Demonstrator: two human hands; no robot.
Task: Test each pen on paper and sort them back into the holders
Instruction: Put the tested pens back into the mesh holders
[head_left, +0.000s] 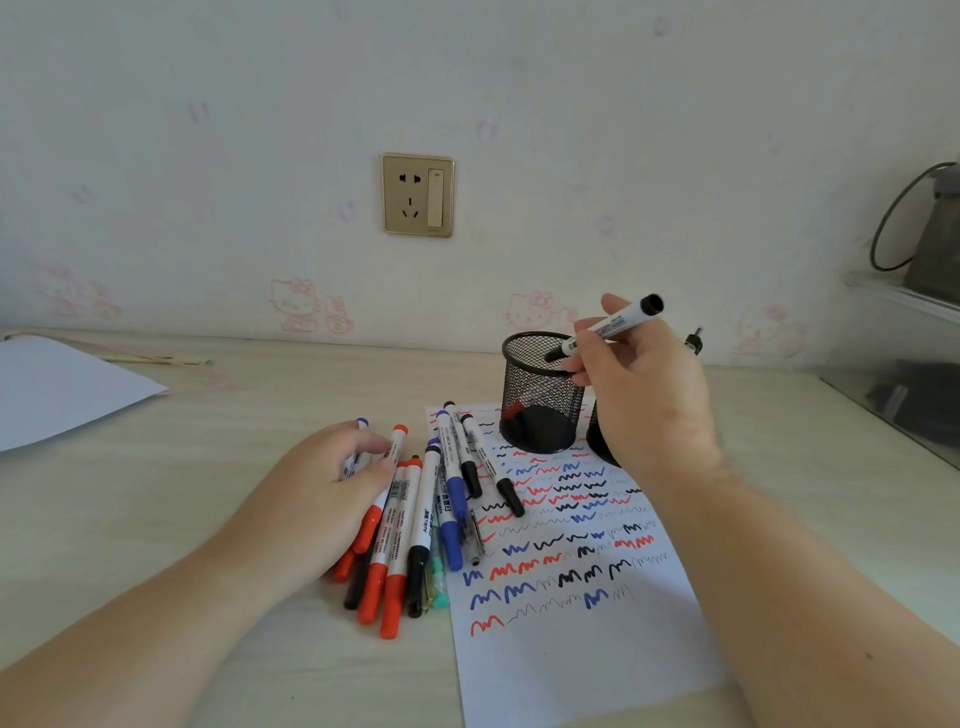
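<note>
The person's right hand (644, 384) is raised above the table (208, 519) and holds a black marker (608, 328) between the thumb and the fingers; the marker is tilted, its capped end points down over the open mouth of a black mesh holder (537, 395). Inside this holder something red and dark is seen at the bottom. A second dark holder (602, 441) stands just beside it on the right, mostly hidden behind the hand. Both holders stand on the far end of a white paper (571, 649), which is covered with rows of red, blue and black wavy test lines. The left hand (332, 493) rests on a pile of pens (410, 519) lying on the table just left of the paper, and its fingers curl round a pen with a blue end (362, 423). Some pens of the pile lie over the paper's left edge. Another white sheet (62, 395) lies far left, and a wall socket (418, 195) is on the wall behind.
</note>
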